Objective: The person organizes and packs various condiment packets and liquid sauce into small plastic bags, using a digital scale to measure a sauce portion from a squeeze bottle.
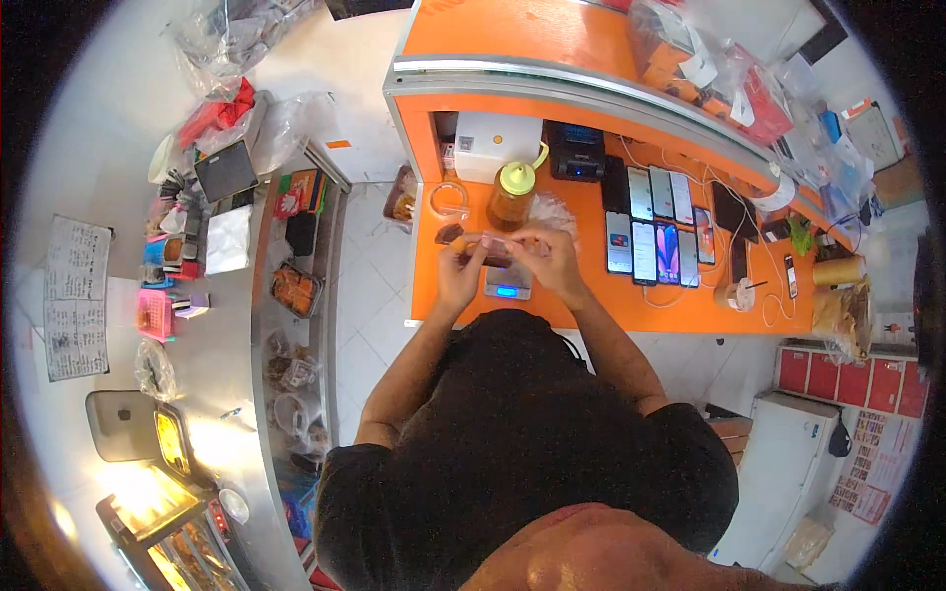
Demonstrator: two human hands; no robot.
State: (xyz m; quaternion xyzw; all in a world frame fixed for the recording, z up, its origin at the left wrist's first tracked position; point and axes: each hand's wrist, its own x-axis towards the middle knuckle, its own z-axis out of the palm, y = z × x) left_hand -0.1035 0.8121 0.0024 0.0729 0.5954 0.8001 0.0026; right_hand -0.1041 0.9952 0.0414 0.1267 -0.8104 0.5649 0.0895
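Both hands meet above a small digital scale (520,279) with a lit blue display. Between the fingertips of my left hand (460,270) and my right hand (553,258) is the edge of a small clear plastic bag (501,242). Dark contents seem to show below that edge, but the fingers partly hide them. Just behind the hands stands a squeeze bottle (511,205) with a yellow-green lid and brown liquid inside. A heap of clear plastic bags (554,214) lies beyond my right hand. Left of the bottle are a roll of tape (465,198) and a small dark packet (447,234).
Several phones (644,247) with charging cables cover the orange counter (591,306) to the right, near a drink cup (737,294). A black printer (578,159) and a white box (497,140) sit under the shelf. A steel counter (222,318) runs along the left.
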